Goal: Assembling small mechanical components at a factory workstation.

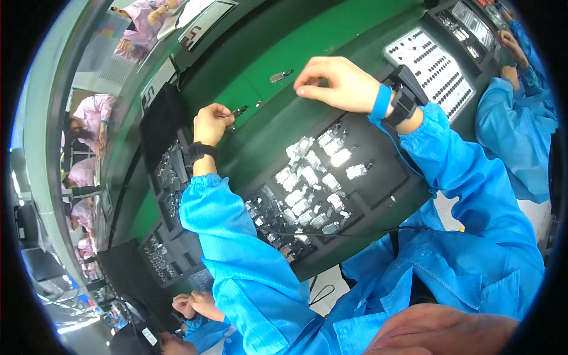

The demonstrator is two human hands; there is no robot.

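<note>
My left hand (210, 125) is closed, its thumb and fingers pinching a small metal part with a black end (239, 111) above the green mat. The fingers hide some of that part. My right hand (338, 84) is loosely curved, with a gap between thumb and index finger, and I see nothing in it. Just left of its fingertips a similar silvery part with a dark tip (278, 77) lies on the mat. Tiny bits (259, 104) rest between the two hands. Closer to me, a black tray (384, 177) carries many shiny metal pieces (309, 176).
A white tray with rows of black pieces (432, 74) stands at the far right. On the left are dark bins (171, 177) of small metal parts. A blue cord (397, 147) runs from my right wristband. Co-workers' blue sleeves (503, 112) appear at the right, another person's hands (198, 305) at lower left.
</note>
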